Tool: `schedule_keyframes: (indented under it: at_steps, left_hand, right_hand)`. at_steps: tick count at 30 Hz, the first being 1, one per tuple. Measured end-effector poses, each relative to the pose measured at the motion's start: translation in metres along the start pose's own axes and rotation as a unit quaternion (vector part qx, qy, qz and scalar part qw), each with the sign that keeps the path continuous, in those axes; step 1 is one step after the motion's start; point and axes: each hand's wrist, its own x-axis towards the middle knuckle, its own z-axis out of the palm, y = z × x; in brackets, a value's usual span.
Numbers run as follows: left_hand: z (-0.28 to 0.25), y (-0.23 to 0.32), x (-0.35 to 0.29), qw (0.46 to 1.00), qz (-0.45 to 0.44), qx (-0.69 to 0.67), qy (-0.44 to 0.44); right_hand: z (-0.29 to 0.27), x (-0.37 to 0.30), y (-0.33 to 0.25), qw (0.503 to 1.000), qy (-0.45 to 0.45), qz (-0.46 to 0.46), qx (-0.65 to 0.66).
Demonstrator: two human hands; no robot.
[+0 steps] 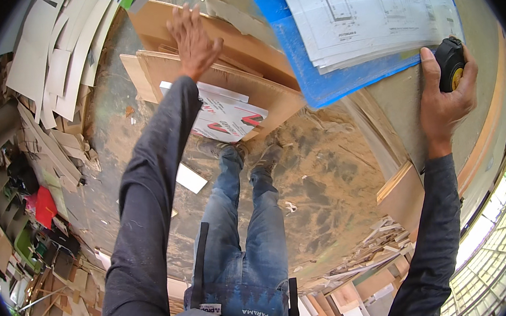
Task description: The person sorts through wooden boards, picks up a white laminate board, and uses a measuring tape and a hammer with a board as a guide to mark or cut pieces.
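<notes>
My right hand [449, 92] is closed round a black tape measure [450, 63] with a yellow centre, over the right edge of the workbench. Beside it lie white sheets with printed drawings [367, 18] on a blue folder [334, 87]. My left hand [194, 39] reaches forward with its fingers spread and holds nothing. Beneath it, several brown boards [241, 90] lean on edge. I cannot tell whether the hand touches them. A white printed panel [231, 118] stands against the nearest board, close to my shoes.
Pale board offcuts [55, 61] are piled at the far left. A white scrap [191, 178] lies on the dusty floor [322, 194] by my legs. The workbench [484, 113] runs along the right, with wood strips [369, 250] stacked nearer me. A red item [45, 207] sits among clutter on the left.
</notes>
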Motion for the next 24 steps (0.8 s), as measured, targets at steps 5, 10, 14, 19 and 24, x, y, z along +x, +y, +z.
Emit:
schedule_keyframes:
  at_steps: [5, 10, 14, 19, 24]
  left_hand:
    - [-0.004, -0.045, 0.041, 0.973, 0.103, 0.035, -0.204]
    - [-0.036, -0.031, 0.012, 0.982, 0.061, -0.015, -0.179]
    - [-0.084, -0.025, -0.029, 0.986, 0.019, -0.011, -0.163]
    - [-0.123, -0.023, -0.078, 0.983, -0.022, -0.035, -0.181]
    - [-0.131, -0.029, -0.111, 0.983, -0.055, -0.043, -0.17]
  right_hand:
    - [-0.001, 0.005, -0.001, 1.0, -0.003, 0.011, 0.008]
    - [-0.002, 0.002, 0.004, 1.0, -0.002, 0.008, 0.003]
    - [0.002, 0.002, 0.0, 1.0, 0.008, -0.009, 0.009]
    - [0.0, 0.0, 0.003, 1.0, 0.003, -0.022, -0.005]
    - [-0.002, 0.0, 0.001, 1.0, -0.007, 0.01, 0.021]
